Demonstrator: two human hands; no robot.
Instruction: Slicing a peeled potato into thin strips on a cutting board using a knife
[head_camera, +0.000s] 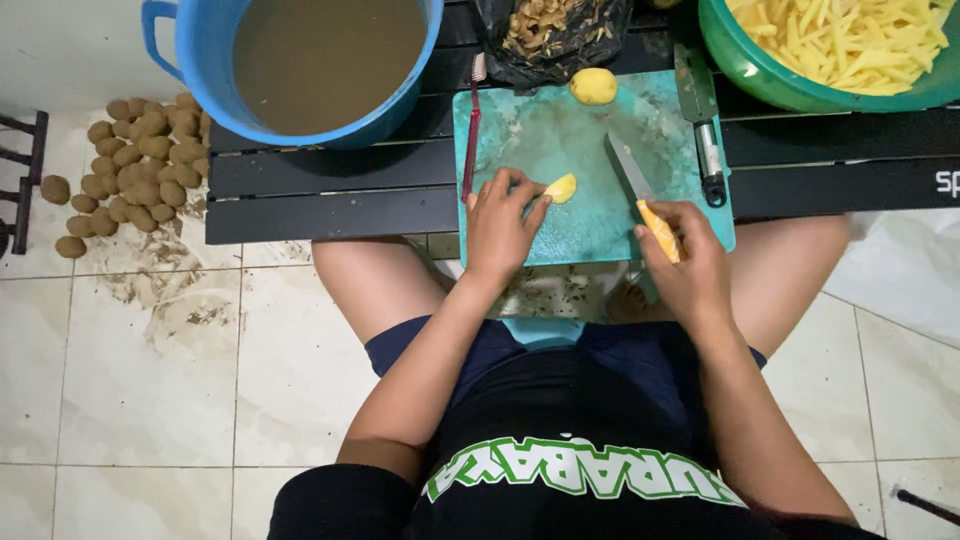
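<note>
Two bare hands at work over a teal cutting board (560, 140) at frame centre. Left hand (500, 225), fingers curled, pins a yellow potato piece (563, 187) to the board. Right hand (685, 262) is closed round the orange handle of a knife (632, 175), blade flat on the board, just right of the piece. Upper centre: peeled potato (594, 86). Upper left: blue tub (300, 60) of murky water; unpeeled potatoes (135, 160) on the floor. Upper right: green bowl (770, 70) of potato sticks (850, 40)
</note>
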